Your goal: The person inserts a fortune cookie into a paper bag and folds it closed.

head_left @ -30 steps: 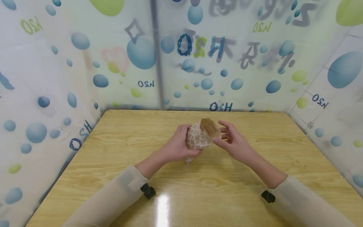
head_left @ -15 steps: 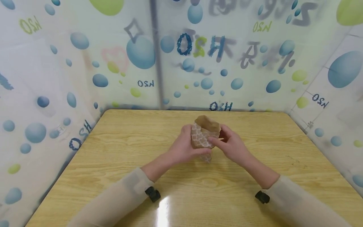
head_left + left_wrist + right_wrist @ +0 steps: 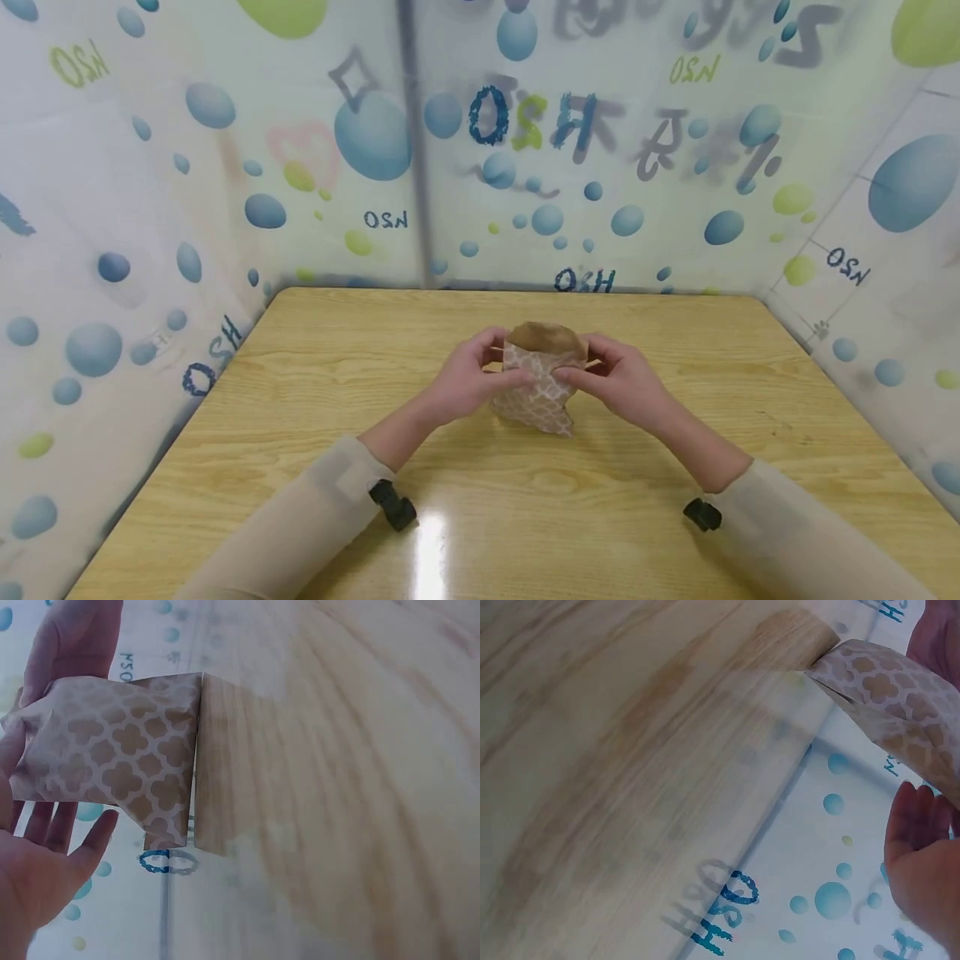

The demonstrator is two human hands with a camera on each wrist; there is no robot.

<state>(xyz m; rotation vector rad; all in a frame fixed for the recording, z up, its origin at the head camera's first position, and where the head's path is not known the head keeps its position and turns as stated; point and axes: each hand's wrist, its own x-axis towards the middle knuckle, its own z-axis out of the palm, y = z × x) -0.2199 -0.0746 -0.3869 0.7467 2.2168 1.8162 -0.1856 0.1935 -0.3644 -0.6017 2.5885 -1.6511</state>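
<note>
A brown paper bag (image 3: 542, 400) with a white lattice print stands upright between the two hands, its mouth gaping at the top. My left hand (image 3: 465, 379) pinches the bag's left edge near the mouth, thumb on the printed front. On the opposite edge, my right hand (image 3: 618, 379) pinches it the same way. In the left wrist view the bag (image 3: 124, 750) reaches down close to the table top, its lower corner uneven. The right wrist view shows the bag (image 3: 900, 697) from the side, with the right hand (image 3: 922, 862) beside it. What lies inside is hidden.
The wooden table (image 3: 300, 358) stretches out on all sides of the bag. Behind it hangs a pale curtain (image 3: 637, 167) printed with blue and green dots. Both sleeves carry a small black device (image 3: 393, 504) near the cuff.
The right hand, loose beside the bag at first, now pinches its edge. My left hand has shifted from around the bag's body to its left edge. The bag has turned more upright.
</note>
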